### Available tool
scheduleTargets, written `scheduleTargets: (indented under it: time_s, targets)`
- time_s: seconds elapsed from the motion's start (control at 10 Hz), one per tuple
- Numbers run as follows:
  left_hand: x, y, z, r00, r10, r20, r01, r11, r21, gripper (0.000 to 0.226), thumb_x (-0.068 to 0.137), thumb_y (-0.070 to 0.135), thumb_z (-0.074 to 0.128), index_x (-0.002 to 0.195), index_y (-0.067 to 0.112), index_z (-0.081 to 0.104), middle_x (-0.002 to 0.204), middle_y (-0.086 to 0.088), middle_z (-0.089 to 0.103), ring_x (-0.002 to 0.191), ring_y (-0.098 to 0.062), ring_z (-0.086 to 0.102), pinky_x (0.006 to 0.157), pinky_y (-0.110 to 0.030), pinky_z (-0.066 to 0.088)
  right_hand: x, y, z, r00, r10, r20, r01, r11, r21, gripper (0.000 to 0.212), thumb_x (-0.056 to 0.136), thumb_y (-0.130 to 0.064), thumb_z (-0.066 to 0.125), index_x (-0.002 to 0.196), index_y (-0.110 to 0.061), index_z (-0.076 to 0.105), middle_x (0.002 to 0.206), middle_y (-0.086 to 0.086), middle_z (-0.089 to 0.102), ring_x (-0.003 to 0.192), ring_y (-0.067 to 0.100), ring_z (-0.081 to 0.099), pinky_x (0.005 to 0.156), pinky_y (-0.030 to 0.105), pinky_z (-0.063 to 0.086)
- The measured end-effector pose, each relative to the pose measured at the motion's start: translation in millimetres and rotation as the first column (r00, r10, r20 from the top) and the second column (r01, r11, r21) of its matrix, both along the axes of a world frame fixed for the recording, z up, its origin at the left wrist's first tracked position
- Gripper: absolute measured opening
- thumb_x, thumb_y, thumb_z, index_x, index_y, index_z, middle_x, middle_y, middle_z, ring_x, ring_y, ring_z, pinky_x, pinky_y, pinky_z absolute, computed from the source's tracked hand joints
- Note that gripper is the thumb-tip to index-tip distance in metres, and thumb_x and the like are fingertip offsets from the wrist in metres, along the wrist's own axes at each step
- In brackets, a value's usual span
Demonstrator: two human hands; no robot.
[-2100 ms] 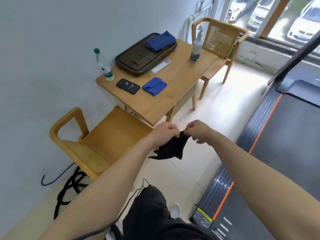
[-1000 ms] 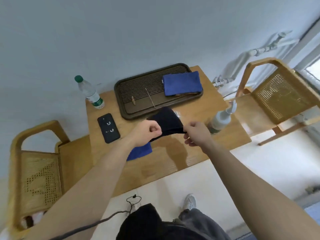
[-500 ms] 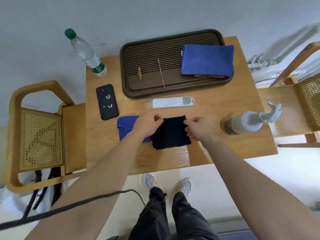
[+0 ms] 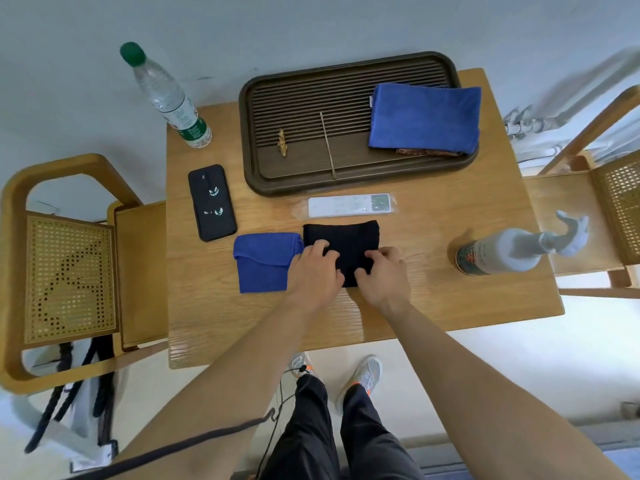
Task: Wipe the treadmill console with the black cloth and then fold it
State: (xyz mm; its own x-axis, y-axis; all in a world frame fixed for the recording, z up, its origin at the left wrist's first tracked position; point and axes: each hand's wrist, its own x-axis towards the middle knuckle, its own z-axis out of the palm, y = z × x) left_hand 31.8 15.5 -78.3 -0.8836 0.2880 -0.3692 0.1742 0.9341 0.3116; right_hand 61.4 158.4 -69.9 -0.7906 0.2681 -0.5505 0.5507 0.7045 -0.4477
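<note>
black cloth (image 4: 343,237) lies folded under both hands

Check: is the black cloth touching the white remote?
Apart. The head view shows a strip of bare table between the black cloth and the white remote.
</note>
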Motion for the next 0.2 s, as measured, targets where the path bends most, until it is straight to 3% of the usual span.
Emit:
scheduleTargets:
  time_s: [0.2]
  targets:
    - [-19.7,-7.7,21.8,0.990,-0.011,0.139,0.005,0.999,0.043,0.044,0.100,0.034,0.054,0.142,0.021,0.055,0.144,0.000,0.049,0.126,-0.022,0.053,0.093,-0.040,0.053,-23.5,9.0,22.8,0.992,0.076,0.103,-0.088,0.989,0.118,0.045,0.094,-0.030,0.051,0.138,-0.021,0.057,0.143,0.012,0.042,0.131,0.035,0.039,0.100,0.045,0.043]
